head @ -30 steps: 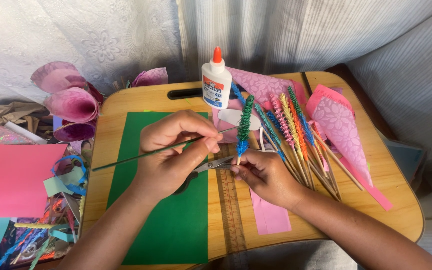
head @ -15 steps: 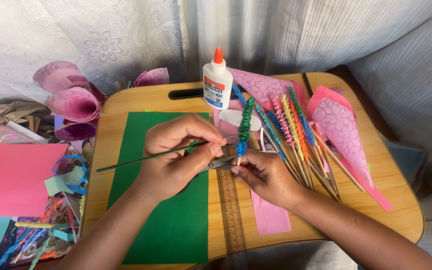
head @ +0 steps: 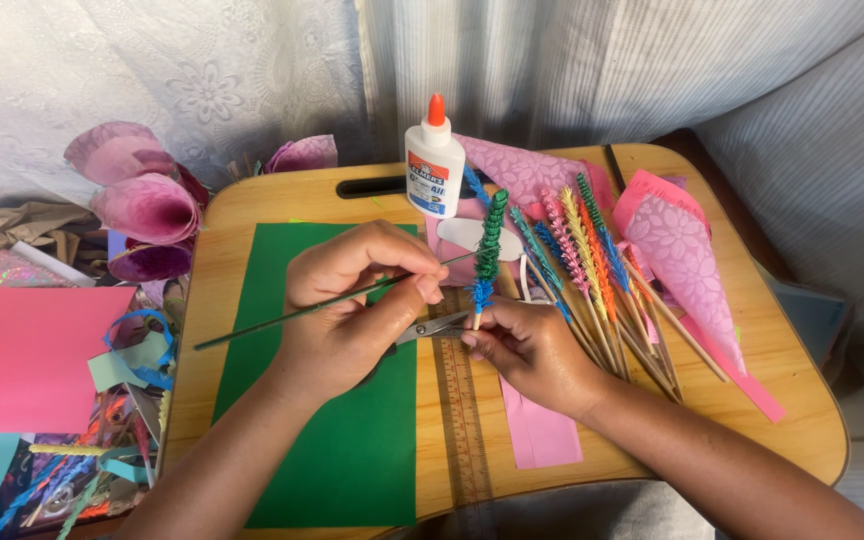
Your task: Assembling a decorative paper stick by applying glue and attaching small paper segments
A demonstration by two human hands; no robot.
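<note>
Left hand (head: 352,310) fingers pinch a thin green stick (head: 322,305). Right hand (head: 527,350) fingers pinch the fringed stick (head: 487,250), glue bottle (head: 434,160) at 12 o'clock.

light: bright, even daylight through the curtains (head: 572,70) | shadows: soft, faint under both hands on the table (head: 752,400) | glare: none | focus: sharp centre, slight softness and stretch toward edges

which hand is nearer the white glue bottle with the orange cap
Left. The left hand, pinching a thin green strip, sits just below and left of the white glue bottle. The right hand holds the green-and-blue spiral stick lower down, farther from the bottle.
</note>
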